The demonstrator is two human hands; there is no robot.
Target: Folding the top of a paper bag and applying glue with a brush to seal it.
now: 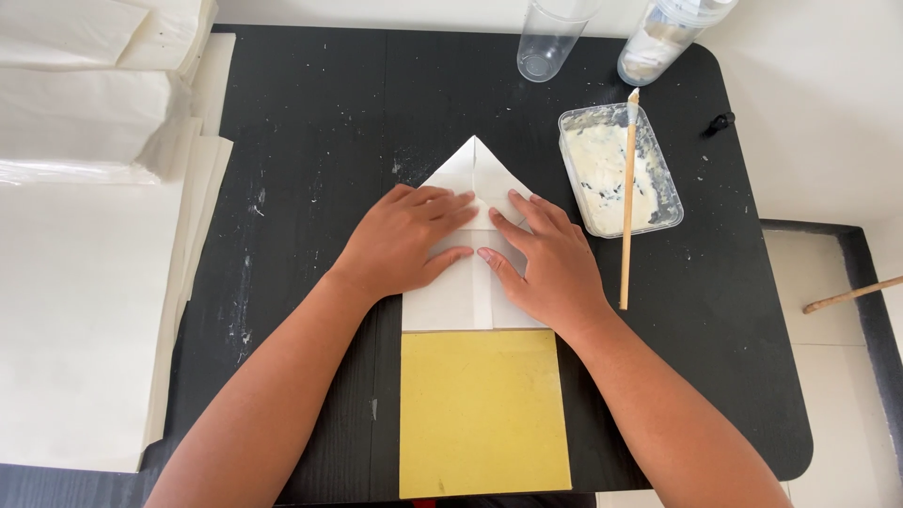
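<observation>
left hand flat, fingers spread, pressing white folded paper; gripping nothing | right hand likewise flat on it | paper mid black table, pointed tip away, touching yellow card

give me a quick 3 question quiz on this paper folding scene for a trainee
1. True or false: both hands press flat on the folded white paper.
2. What lies across the plastic tub of white paste? A) a spoon B) a wooden stick C) scissors
3. What colour is the square sheet nearest the person, below the white paper?

Key
1. True: the left hand and right hand lie palm down on it.
2. B: the wooden stick rests on the tub, its lower end on the black table.
3. Yellow: the yellow sheet.
</observation>
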